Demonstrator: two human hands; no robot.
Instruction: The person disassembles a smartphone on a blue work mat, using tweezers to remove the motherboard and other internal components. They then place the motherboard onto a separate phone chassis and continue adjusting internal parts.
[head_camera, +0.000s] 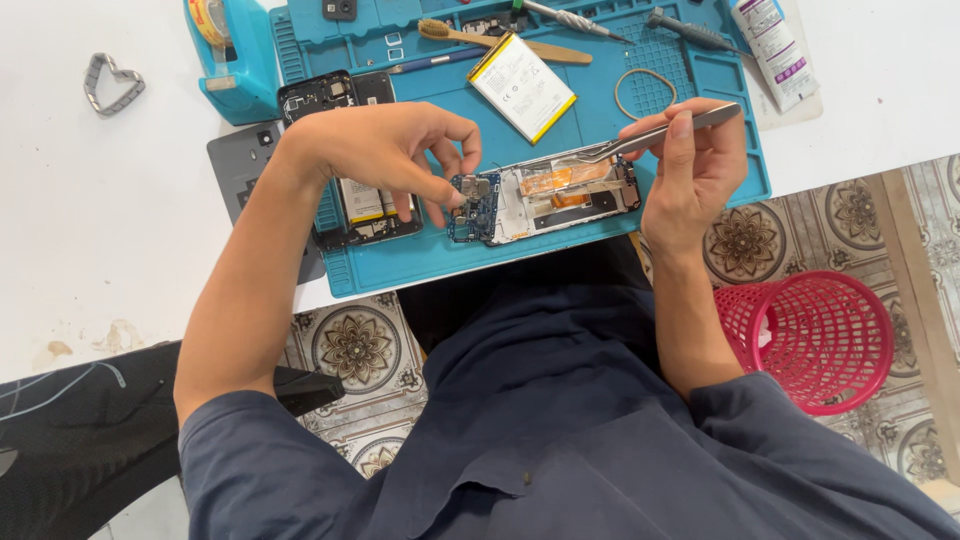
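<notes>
Opened phone (545, 198) lies face down near the front edge of a blue work mat (700, 170), directly between the two hands. The left hand (385, 150) arches over the phone's left end, thumb and fingertips pinched down on the small blue circuit board (474, 208) there, so the board sits right under its fingers. The right hand (690, 165) is just beside the phone's right end and grips a pair of metal tweezers (665, 130), held slanting, with the tip down at the phone's upper edge near a strip of orange film (563, 177) inside the frame.

Just left of the left hand, partly under the wrist, a second dismantled phone (355, 205) lies on the mat, with a dark back cover (240, 160) beside it on the white table (100, 220). Behind the hands rest a loose flat battery (520, 85) with a yellow edge, a rubber band (645, 92), a wooden-handled brush (500, 40) and screwdrivers (690, 32). A white tube (775, 50) lies at the mat's far right corner, a tape dispenser (230, 50) at its left, and a grey heart-shaped band (112, 82) further out. A red mesh basket (815, 340) stands on the patterned floor tiles to the person's right.
</notes>
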